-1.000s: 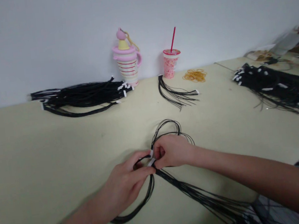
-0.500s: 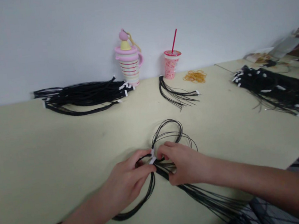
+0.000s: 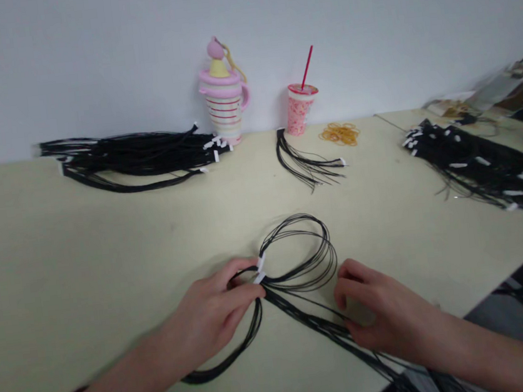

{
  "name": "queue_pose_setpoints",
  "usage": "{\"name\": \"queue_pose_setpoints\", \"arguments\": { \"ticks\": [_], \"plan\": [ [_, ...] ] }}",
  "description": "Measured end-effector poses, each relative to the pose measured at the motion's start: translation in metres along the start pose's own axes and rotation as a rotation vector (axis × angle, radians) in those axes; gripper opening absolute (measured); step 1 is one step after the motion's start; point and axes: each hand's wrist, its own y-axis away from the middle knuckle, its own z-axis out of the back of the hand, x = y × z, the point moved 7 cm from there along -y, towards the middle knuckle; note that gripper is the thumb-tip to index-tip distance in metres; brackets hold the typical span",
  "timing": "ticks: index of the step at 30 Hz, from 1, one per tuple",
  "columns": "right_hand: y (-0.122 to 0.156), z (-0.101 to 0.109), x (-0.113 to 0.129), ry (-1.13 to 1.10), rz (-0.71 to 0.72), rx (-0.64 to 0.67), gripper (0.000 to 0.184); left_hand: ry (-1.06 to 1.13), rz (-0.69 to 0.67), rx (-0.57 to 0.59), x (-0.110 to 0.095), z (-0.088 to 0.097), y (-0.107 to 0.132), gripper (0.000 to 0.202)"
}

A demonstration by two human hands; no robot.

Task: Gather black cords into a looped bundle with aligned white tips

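My left hand [image 3: 229, 303] pinches a bundle of thin black wires [image 3: 303, 314] close to two white connectors [image 3: 260, 278]. From the connectors, some wires form a round loop [image 3: 327, 239] on the far side, and a thicker curve [image 3: 224, 369] passes beneath my left hand. The straight strands run down to the right, over the table's front edge. My right hand [image 3: 373, 309] is curled at these strands, to the right of the loop. One separate wire stretches from the connectors to its thumb and fingers, which are closed on it.
Black wire bundles [image 3: 143, 156] lie at the back left, with more [image 3: 484, 164] at the right. A striped pink mug [image 3: 224, 109], a cup with a red straw [image 3: 299, 110], a small wire bundle [image 3: 299, 157] and yellow rubber bands [image 3: 340, 134] are along the wall.
My right hand has moved right and toward me, from beside the connectors out along the strands. The loop shows more fully. My left hand keeps its hold near the connectors.
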Motion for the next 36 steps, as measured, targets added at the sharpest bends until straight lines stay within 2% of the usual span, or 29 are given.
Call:
{"name": "queue_pose_setpoints", "arguments": {
  "ticks": [5, 11, 16, 25, 29, 36],
  "plan": [
    [0.025, -0.001, -0.039, -0.023, -0.18, 0.058, 0.011, 0.001, -0.021, -0.015, 0.0, 0.001, 0.0, 0.031],
    [0.063, 0.003, -0.068, 0.014, -0.292, 0.094, 0.018, -0.014, -0.035, -0.016, 0.003, -0.002, 0.001, 0.03],
    [0.09, 0.007, -0.091, 0.139, -0.397, 0.039, 0.016, -0.022, -0.049, -0.021, 0.004, -0.003, 0.0, 0.03],
    [0.103, 0.017, -0.091, 0.062, -0.366, 0.007, 0.017, -0.06, -0.073, -0.055, 0.003, -0.002, -0.001, 0.025],
    [0.119, 0.019, -0.1, 0.006, -0.345, -0.058, 0.018, -0.083, -0.085, -0.049, 0.004, -0.004, -0.001, 0.025],
    [0.143, 0.011, -0.116, -0.01, -0.428, -0.121, 0.018, -0.099, -0.115, -0.05, 0.003, -0.003, 0.001, 0.025]
  ]
}}
